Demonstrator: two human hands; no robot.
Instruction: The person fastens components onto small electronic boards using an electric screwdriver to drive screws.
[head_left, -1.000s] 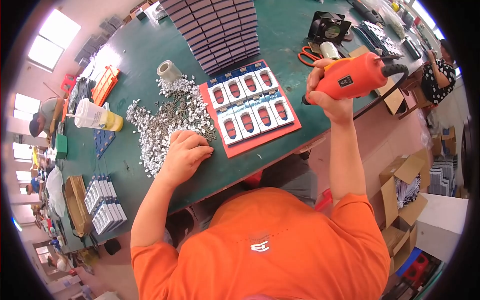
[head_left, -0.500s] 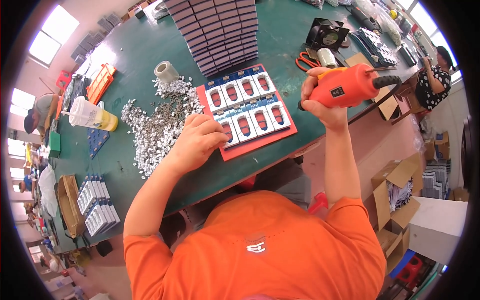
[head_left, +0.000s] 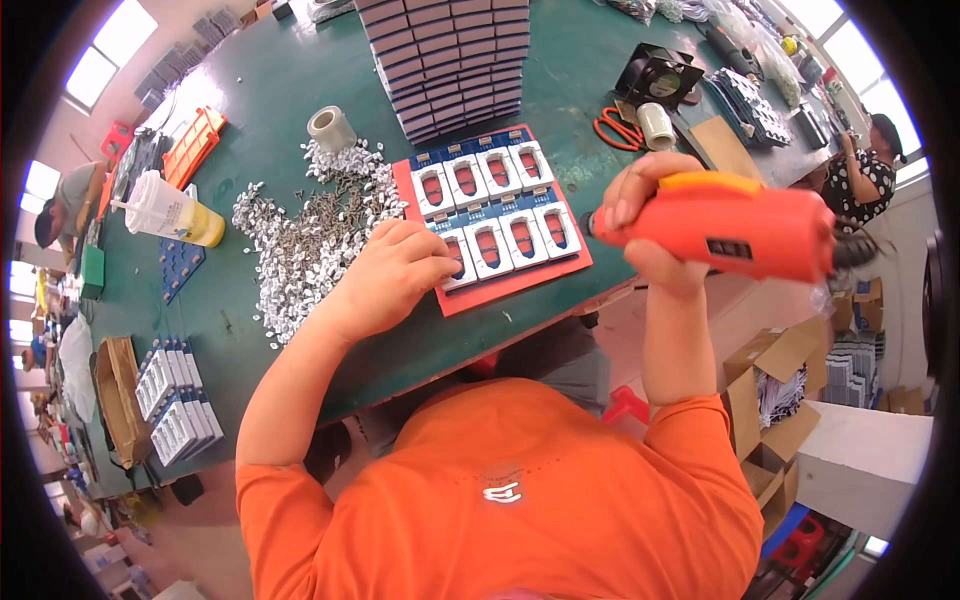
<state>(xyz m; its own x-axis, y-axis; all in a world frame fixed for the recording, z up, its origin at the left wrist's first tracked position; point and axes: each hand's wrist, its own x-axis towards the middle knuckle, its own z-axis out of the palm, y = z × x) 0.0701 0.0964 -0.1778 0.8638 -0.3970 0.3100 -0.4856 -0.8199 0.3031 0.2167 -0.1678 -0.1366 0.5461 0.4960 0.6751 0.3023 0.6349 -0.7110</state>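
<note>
My right hand [head_left: 655, 215] is wrapped round a red electric screwdriver [head_left: 745, 230] with a yellow lever, held up off the table's right edge. Its tip end points left toward a red board [head_left: 482, 294], and its cord end is blurred. On that board lie two rows of white plastic housings [head_left: 521, 238] on blue circuit boards [head_left: 478, 214], with red parts showing in their openings. My left hand [head_left: 395, 272] rests at the near-left housing, fingertips pinched together over it. Whatever sits between those fingertips is hidden. Left of this hand spreads a pile of small white pieces [head_left: 290, 290] and screws [head_left: 328, 225].
Behind the red board rises a tall stack of boards [head_left: 455, 70]. A tape roll [head_left: 330, 130], a drink cup [head_left: 175, 210] and finished-looking housings [head_left: 178, 400] stand leftward. Orange scissors [head_left: 617, 130], a black fan [head_left: 657, 75] and another person [head_left: 865, 175] are at right.
The screwdriver has swung so its back end dips lower and comes nearer, with my right hand turning along. My left hand stays at the same housing. The view has shifted slightly.
</note>
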